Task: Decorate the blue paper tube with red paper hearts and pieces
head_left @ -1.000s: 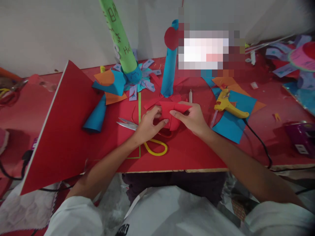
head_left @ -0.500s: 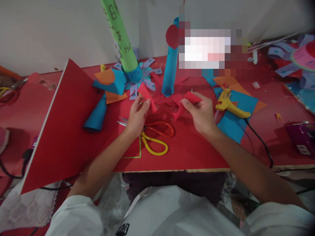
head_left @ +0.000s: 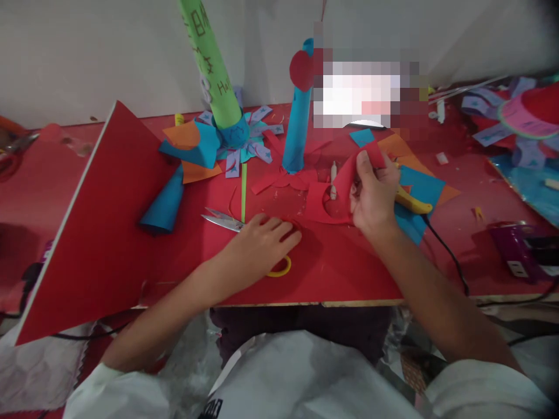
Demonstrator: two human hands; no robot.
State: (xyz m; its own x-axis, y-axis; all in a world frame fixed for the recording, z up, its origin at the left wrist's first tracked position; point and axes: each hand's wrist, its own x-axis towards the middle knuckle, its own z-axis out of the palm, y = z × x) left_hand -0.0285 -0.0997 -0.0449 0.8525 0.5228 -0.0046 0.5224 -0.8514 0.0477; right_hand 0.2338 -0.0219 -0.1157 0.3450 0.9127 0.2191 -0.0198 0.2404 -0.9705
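My right hand (head_left: 376,195) pinches a piece of red paper (head_left: 317,203), which hangs to the left with a rounded cut-out in it. My left hand (head_left: 266,244) lies palm down over the handles of a pair of scissors (head_left: 225,221), its fingers apart. The silver blades point left, slightly parted; one yellow handle loop shows below my fingers, and the orange loop is mostly hidden. Behind the red paper lies a small white stick (head_left: 334,180). A blue paper tube (head_left: 296,131) with a red disc stands on red paper strips beyond my hands.
A leaning red board (head_left: 100,233) and a blue paper cone (head_left: 163,203) stand at left. Behind them rises a green paper tube (head_left: 213,70). A yellow glue gun (head_left: 413,202) lies on blue paper (head_left: 421,180) at right, its cable running toward the table edge. A purple power strip (head_left: 519,250) sits far right.
My left hand has let go of its red paper and come down onto the scissors. My right hand has moved slightly right and now holds a larger hanging red piece.
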